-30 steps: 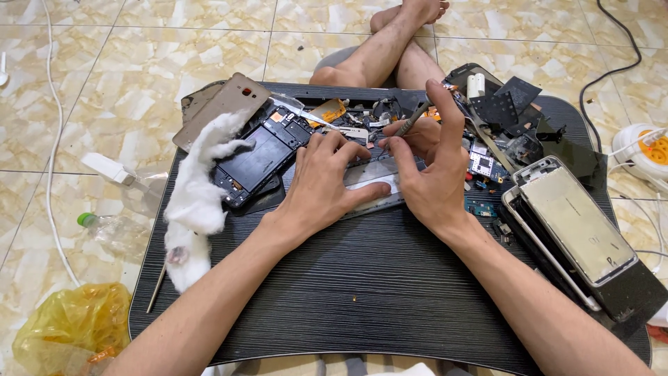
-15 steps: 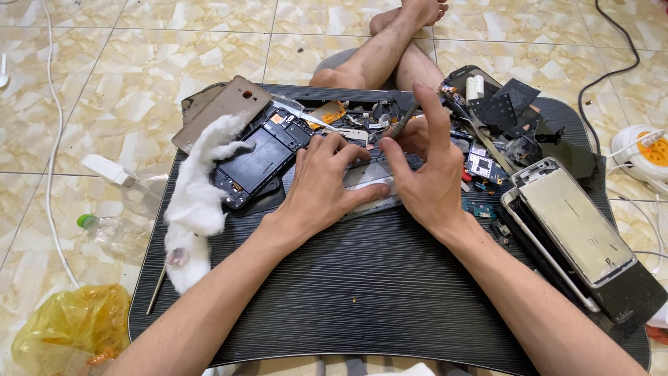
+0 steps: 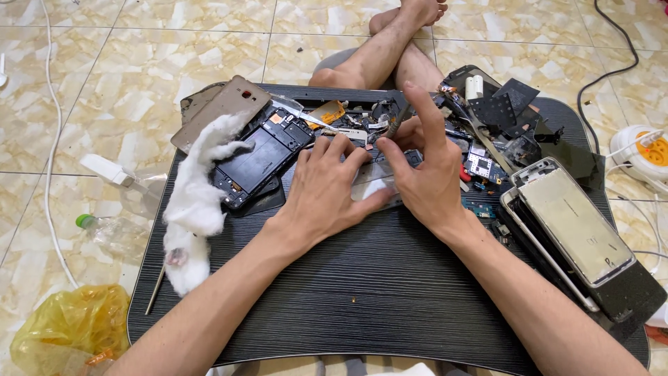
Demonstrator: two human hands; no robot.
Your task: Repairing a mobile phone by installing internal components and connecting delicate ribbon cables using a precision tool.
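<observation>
Left hand (image 3: 323,191) presses flat, fingers spread, on the pale phone panel (image 3: 372,186) mid-table while right hand (image 3: 423,170) pinches a thin tool (image 3: 395,127) (tip hidden); slipping could crack it.

The pale phone part (image 3: 372,186) at frame centre is largely hidden under both hands; the yellow bag (image 3: 66,327) is cut off at lower left.

Near half of the black ribbed tray (image 3: 362,306) bare and passable between the forearms, far edge blocked by a heap of phone parts (image 3: 480,132), opened phone (image 3: 261,157) and white cloth (image 3: 195,209) crowding left, stacked phone frames (image 3: 574,233) hemming right.
</observation>
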